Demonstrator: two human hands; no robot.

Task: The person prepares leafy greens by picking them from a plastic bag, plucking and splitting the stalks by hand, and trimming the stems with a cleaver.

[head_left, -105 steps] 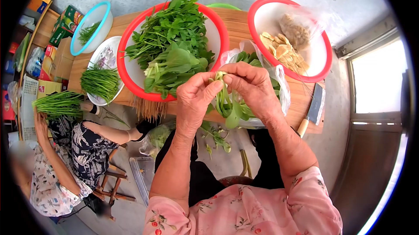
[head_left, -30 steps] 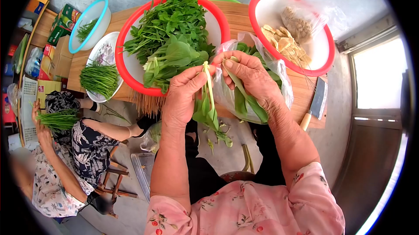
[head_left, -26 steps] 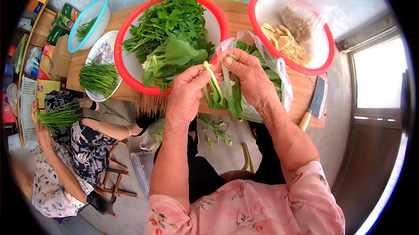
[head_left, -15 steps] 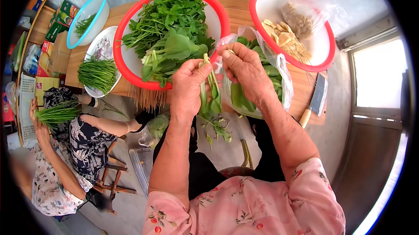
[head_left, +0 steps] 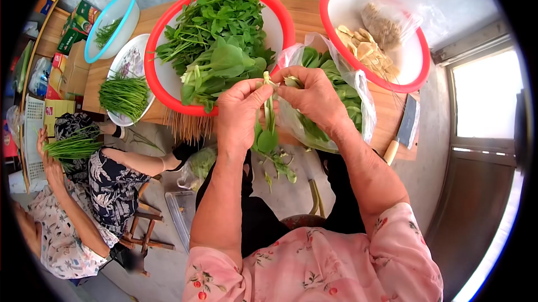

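My left hand [head_left: 238, 108] pinches a small bok choy [head_left: 267, 140] near its pale root end, its leaves hanging below the fingers. My right hand [head_left: 314, 97] meets it there, thumb and finger closed at the stalk's top. A loose green stalk also shows tucked inside the right hand's curled fingers. Under and behind my right hand a clear plastic bag [head_left: 367, 100] holds more leafy greens [head_left: 350, 97]. To the left, a red-rimmed basin [head_left: 154, 58] carries heaped leafy greens [head_left: 224, 36], with bok choy lying at its near side.
Another red-rimmed basin [head_left: 423, 72] holds pale slices and a plastic bag. A cleaver [head_left: 404, 125] lies at the table's right edge. Chives [head_left: 123, 98] fill a white bowl beside a blue-rimmed basin [head_left: 89, 52]. At left a seated person [head_left: 73, 218] holds chives. Leaf scraps [head_left: 280, 165] are on the floor.
My right hand has come down and left to meet the left hand at the root end. The left hand's bok choy has shifted, with fewer leaves spread between the hands.
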